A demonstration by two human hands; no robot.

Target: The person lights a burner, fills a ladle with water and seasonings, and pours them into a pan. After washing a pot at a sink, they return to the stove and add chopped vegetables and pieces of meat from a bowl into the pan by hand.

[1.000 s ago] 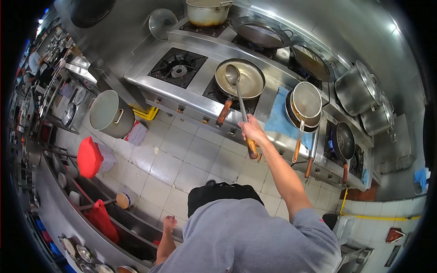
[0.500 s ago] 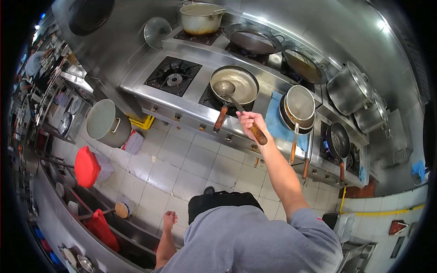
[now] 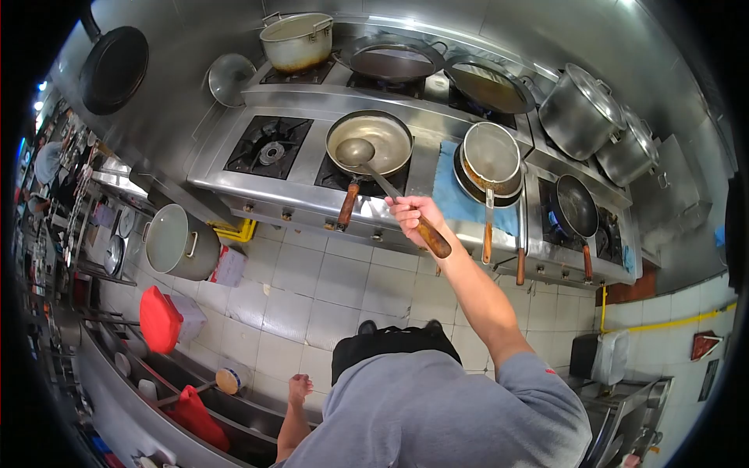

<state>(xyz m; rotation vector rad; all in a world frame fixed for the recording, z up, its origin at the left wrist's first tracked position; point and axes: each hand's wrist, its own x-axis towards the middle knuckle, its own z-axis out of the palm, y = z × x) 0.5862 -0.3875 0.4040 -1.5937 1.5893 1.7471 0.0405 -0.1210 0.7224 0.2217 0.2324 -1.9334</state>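
My right hand (image 3: 415,218) is wrapped around the wooden handle of a metal ladle (image 3: 386,185). The ladle's bowl lies inside the pale interior of a frying pan (image 3: 380,127), towards its left side. That pan sits on a burner, its wooden handle pointing to the front edge of the stove. Low beside my body, my left hand (image 3: 299,388) hangs with fingers curled and nothing visible in them. Right of the ladle, a strainer (image 3: 491,152) rests over stacked pans on a blue cloth (image 3: 446,179).
A bare burner (image 3: 271,152) is on the left of the stove (image 3: 300,196). Behind stand a large pot (image 3: 296,45) and two wide pans; steel pots (image 3: 581,113) stand at right. A dark pan (image 3: 576,207) sits over a blue flame. On the floor are a deep pot (image 3: 178,242) and a red-covered bin (image 3: 160,320).
The view has shifted, so the stove appears further left. The ladle stays in my right hand, its bowl still in the pan. My left hand remains low at my side.
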